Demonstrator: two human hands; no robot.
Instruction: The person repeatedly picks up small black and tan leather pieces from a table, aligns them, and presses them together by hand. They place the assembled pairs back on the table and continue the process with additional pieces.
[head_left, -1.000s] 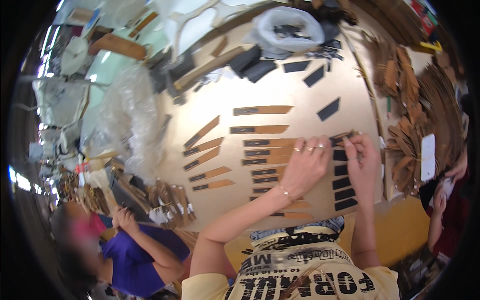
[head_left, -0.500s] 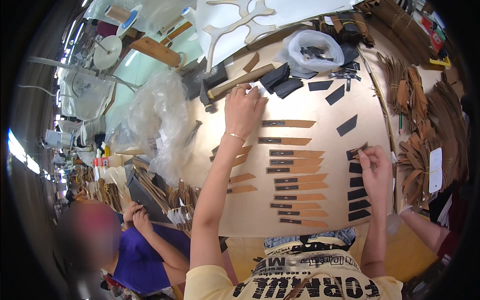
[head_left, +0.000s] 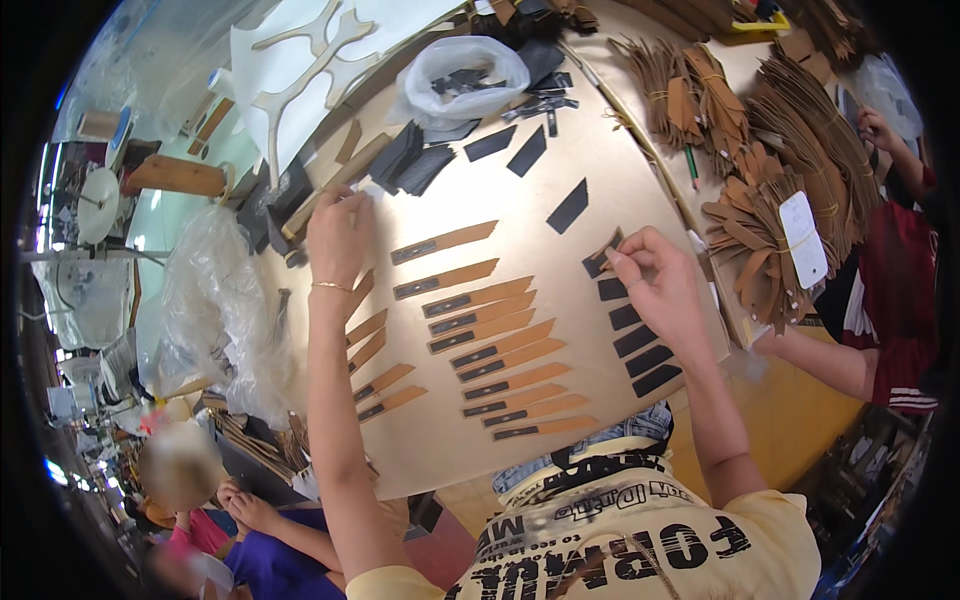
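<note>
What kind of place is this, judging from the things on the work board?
Probably a small craft workshop for leather or similar goods. Rows of tan strips with dark patches lie on a work board, tied bundles of brown cut pieces are stacked alongside, and other people work nearby.

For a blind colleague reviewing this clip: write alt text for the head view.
A person's left hand reaches to the far left edge of a tan work board lined with brown leather strips, while the right hand pinches a small dark patch above a column of black patches. Bundled brown strips lie right.
</note>
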